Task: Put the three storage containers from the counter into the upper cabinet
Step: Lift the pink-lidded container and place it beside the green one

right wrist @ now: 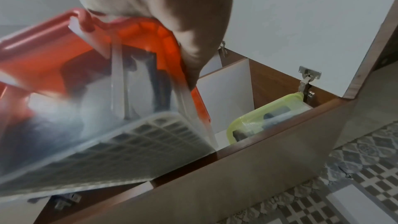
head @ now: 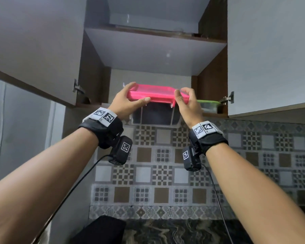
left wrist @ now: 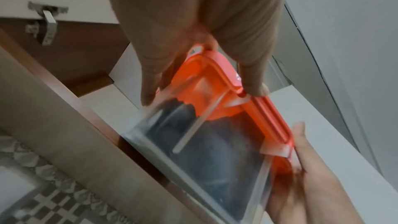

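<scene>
We note a patterned tile backsplash in brown, grey and white, a dark marbled countertop below, and grey walls either side.

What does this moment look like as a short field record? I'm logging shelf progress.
held item: pink-lidded container, clear body, dark contents
left hand: grips the lid's left end
right hand: grips the lid's right end
position: raised at the lower shelf's front edge
already stored: green-lidded container, on the shelf's right side
cabinet doors: open
</scene>
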